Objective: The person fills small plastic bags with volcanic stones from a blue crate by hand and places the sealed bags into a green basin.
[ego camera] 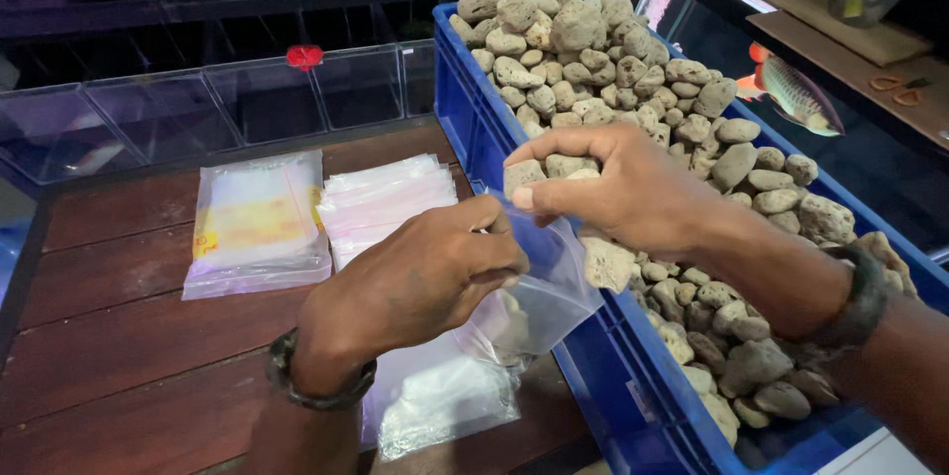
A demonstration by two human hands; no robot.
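Observation:
My left hand (415,282) pinches the rim of a small clear plastic bag (539,302) and holds it open beside the blue crate (465,109). Some pale stones show through the bag's lower part. Just above the bag's mouth, my right hand (618,188) grips a few porous grey stones (539,171). The crate is heaped with several more of the same stones (593,50). Both wrists wear dark bands.
A stack of empty clear bags (381,203) and a packet of bags with a yellow label (255,223) lie on the brown wooden table (109,337). Glass tanks (168,109) line the back. An orange and grey fish (791,89) swims in a tank at right.

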